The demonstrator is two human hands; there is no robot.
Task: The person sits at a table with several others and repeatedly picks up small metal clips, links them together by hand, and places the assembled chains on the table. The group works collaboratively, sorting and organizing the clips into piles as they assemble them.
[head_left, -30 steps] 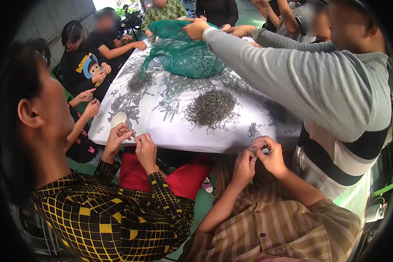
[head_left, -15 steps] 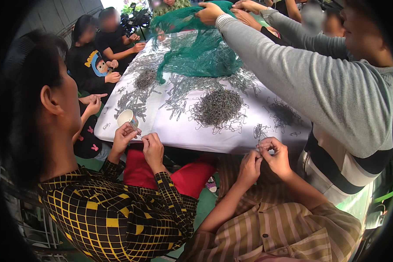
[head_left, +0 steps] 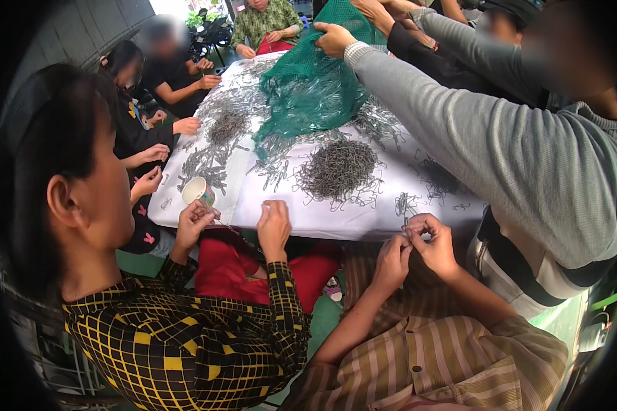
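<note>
Left grip [head_left: 392, 263] and right grip [head_left: 437, 251], pinched closed, hold a thin metal piece [head_left: 406, 225] between them.

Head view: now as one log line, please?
left hand: at thin grey metal piece; right hand: same piece; beyond: rounded grey wire pile

White-covered table [head_left: 322, 222] carries a large heap of wire pieces [head_left: 341, 169] near front, smaller heap [head_left: 227, 129] farther left, dark heap [head_left: 437, 177] right, cup [head_left: 196, 190] front-left, green net [head_left: 308, 99] partly raised.
</note>
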